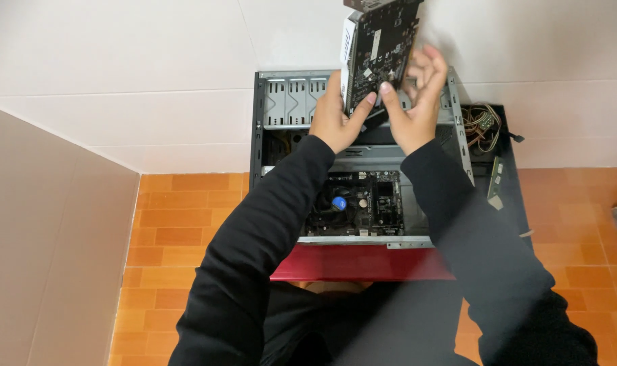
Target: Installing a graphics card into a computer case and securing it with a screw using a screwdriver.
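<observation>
Hands in black sleeves hold a dark printed circuit card [379,47] upright above an open computer case [362,156], the card's flat back studded with tiny solder points and small chips, a white plastic shroud along its left edge. The left hand [335,118] grips the card's lower left side, thumb pressed against the board's face and fingers wrapped behind it. The right hand [417,102] clasps the lower right edge, thumb laid on the board and fingers curled round the far side, slightly blurred. Both forearms reach forward and upward from the body, elbows apart, wrists drawn near each other. The case is a grey sheet-metal box lying on its side, with stamped drive bays at the far end and a dark motherboard [356,203] in its floor, where a round blue-capped part sits near the middle. A glossy red panel [359,263] runs along the case's near edge. A tangle of coloured wires [481,125] hangs at the right of the case. Orange floor tiles [179,224] with pale grout lie beneath, and smooth white wall tiles [118,81] stand behind.
</observation>
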